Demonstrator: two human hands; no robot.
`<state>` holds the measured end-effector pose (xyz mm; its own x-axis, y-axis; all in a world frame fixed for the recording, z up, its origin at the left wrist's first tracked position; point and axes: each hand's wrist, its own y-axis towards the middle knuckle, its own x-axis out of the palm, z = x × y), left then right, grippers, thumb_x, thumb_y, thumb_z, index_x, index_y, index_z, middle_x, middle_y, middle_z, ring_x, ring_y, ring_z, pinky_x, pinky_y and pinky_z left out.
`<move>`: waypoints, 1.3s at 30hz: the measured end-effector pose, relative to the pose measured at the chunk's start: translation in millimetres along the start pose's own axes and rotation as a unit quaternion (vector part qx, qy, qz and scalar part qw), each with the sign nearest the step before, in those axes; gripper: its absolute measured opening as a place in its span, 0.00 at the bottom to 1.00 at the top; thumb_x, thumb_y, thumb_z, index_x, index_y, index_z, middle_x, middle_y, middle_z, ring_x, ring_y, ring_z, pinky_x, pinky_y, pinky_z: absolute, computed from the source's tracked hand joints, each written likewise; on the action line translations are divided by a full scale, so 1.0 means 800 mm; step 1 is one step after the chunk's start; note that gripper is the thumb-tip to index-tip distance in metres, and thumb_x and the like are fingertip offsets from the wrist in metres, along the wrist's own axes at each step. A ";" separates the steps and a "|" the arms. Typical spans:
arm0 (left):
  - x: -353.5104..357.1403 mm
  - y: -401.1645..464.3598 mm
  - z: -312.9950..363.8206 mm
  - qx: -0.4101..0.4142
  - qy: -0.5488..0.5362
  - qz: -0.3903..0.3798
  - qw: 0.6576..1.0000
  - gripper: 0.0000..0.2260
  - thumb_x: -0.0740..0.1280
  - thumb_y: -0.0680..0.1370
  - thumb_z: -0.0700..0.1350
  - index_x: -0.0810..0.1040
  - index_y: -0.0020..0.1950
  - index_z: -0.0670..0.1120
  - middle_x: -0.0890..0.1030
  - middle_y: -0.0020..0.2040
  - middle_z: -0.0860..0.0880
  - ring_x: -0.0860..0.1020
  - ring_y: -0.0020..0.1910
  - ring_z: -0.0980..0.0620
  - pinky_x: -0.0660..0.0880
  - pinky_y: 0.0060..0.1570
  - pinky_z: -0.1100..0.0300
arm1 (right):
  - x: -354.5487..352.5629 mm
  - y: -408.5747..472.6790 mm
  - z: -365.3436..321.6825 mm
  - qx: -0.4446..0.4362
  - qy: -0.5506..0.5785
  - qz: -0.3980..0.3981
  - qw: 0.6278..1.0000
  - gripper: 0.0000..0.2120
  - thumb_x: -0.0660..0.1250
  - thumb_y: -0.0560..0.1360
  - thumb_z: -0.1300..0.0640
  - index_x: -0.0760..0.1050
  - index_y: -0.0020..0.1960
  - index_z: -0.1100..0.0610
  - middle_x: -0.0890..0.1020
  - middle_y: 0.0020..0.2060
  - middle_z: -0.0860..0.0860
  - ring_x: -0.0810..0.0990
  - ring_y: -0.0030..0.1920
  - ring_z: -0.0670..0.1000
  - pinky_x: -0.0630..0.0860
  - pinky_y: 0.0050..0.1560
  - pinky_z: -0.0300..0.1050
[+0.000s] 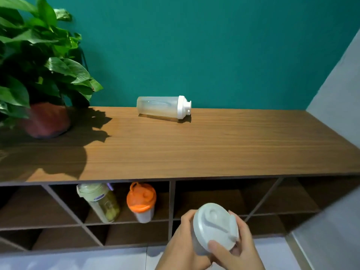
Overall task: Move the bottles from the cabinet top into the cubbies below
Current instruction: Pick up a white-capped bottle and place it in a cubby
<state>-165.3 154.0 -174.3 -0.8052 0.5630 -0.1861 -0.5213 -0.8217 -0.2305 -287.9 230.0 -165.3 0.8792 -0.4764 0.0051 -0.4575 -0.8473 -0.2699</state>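
Observation:
A grey-lidded bottle point(214, 225) is held low in front of the cabinet, level with the cubbies right of the centre divider. My left hand point(181, 244) grips its side and my right hand point(237, 248) wraps the lid edge. A clear bottle with a white lid point(161, 107) lies on its side on the wooden cabinet top point(214, 145), near the back wall. In one upper cubby left of the divider, a green-lidded bottle point(99, 201) leans and an orange-lidded bottle point(141, 201) stands.
A potted plant point(39, 78) in a reddish pot fills the left end of the cabinet top. A teal wall runs behind, and a grey wall point(335, 98) closes the right side. The cubbies have slanted dividers point(261, 199). Pale floor tiles lie below.

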 end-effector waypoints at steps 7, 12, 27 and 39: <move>0.003 0.069 -0.029 0.036 0.113 0.078 0.990 0.33 0.76 0.64 0.58 0.67 0.67 0.63 0.76 0.62 0.61 0.75 0.63 0.60 0.77 0.61 0.55 | 0.019 0.095 0.034 -0.009 -0.071 -0.022 0.997 0.41 0.81 0.66 0.58 0.59 0.67 0.40 0.73 0.58 0.38 0.76 0.59 0.46 0.77 0.47 0.37; 0.012 0.109 -0.049 -0.088 0.030 0.108 0.990 0.34 0.79 0.65 0.54 0.64 0.62 0.49 0.80 0.52 0.56 0.80 0.48 0.64 0.75 0.40 0.72 | 0.030 0.142 0.047 0.009 -0.121 0.001 0.993 0.29 0.79 0.69 0.55 0.67 0.64 0.52 0.81 0.55 0.48 0.80 0.53 0.46 0.74 0.43 0.33; 0.006 0.153 -0.069 -0.169 0.146 0.104 0.969 0.13 0.69 0.78 0.45 0.71 0.36 0.44 0.70 0.29 0.52 0.67 0.27 0.59 0.64 0.21 0.69 | 0.047 0.202 0.078 0.058 -0.188 -0.015 0.980 0.24 0.76 0.72 0.52 0.72 0.64 0.55 0.84 0.49 0.51 0.82 0.49 0.47 0.74 0.41 0.31; 0.002 0.095 -0.040 -0.171 0.196 0.118 0.958 0.23 0.60 0.84 0.48 0.61 0.78 0.44 0.82 0.56 0.47 0.80 0.51 0.54 0.72 0.46 0.66 | 0.021 0.154 0.024 0.104 -0.283 -0.066 0.951 0.25 0.70 0.75 0.43 0.72 0.66 0.55 0.78 0.64 0.51 0.78 0.58 0.49 0.75 0.54 0.43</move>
<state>-197.1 95.1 -223.0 -0.6867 0.4108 -0.5998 -0.1608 -0.8904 -0.4257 -326.9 122.2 -217.1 0.8852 -0.1162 -0.4505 -0.3529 -0.7987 -0.4874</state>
